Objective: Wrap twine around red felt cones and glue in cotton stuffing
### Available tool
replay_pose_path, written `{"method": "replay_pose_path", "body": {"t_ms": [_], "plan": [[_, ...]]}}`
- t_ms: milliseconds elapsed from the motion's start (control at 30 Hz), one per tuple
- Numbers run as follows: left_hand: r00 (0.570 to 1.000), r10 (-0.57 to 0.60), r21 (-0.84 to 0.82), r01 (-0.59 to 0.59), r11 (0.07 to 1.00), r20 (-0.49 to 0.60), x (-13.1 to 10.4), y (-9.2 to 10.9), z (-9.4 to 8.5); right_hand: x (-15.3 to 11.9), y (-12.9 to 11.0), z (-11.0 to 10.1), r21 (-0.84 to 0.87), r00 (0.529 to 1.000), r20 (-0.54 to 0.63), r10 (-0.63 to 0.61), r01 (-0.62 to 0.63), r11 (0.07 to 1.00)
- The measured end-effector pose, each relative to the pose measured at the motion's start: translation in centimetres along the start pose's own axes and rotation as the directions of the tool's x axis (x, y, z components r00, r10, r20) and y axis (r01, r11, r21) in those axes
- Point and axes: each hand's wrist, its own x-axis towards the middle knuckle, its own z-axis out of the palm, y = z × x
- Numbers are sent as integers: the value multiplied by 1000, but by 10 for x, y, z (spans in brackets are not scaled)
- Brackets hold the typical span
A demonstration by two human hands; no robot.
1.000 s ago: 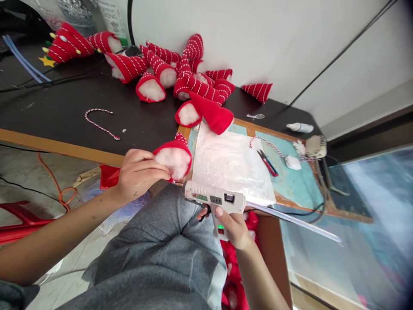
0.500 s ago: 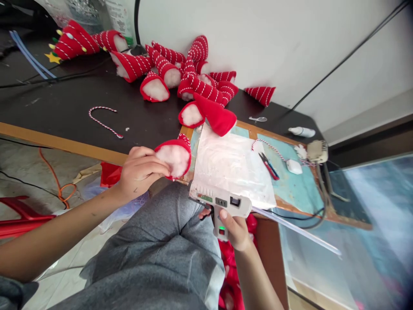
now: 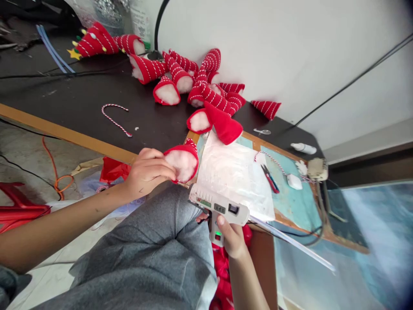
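The left hand [image 3: 149,172] was found gripping the rim of a red stuffed cone [image 3: 183,163] between thumb and fingers. The cone was at the front edge of the tabletop [image 3: 80,103], its open base turned towards the camera and white filling exposed; a striped part showed behind the rim. The right hand [image 3: 231,237] was closed around the grip of a white glue gun [image 3: 222,206], with a green light lit on the handle. The nozzle pointed at the lower rim of the cone; whether the two touched could not be determined. A clear glue stick [image 3: 293,243] extended from the rear of the gun.

Beyond the gun, a white sheet [image 3: 232,176] lay partly over a blue-green work board [image 3: 297,202]. Snips [image 3: 270,179] with red and blue handles rested at the sheet's right edge. A plain red cone [image 3: 224,125] lay at its far edge, in front of a pile of striped cones [image 3: 211,92]. A separate striped cone [image 3: 266,109] lay to the right of the pile, near a small clear spoon [image 3: 262,131] and a white bottle [image 3: 303,148]. A length of red-and-white cord [image 3: 112,120] lay curved on the dark surface at left.
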Motion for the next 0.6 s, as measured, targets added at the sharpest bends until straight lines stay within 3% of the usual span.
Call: {"method": "replay_pose_path", "body": {"t_ms": [267,433,600], "plan": [[1000,-16,-54,15,998,-21,0,1,3,1,-1,0,-14,999,-21,-39,39,999],[1000,-6,-85,4,996,-21,-2,0,4,3,0,3,16,993,-102,52,-51,999],[1000,-7,-173,3,985,-21,-1,-1,5,-4,11,7,66,989,-98,107,-101,993]]}}
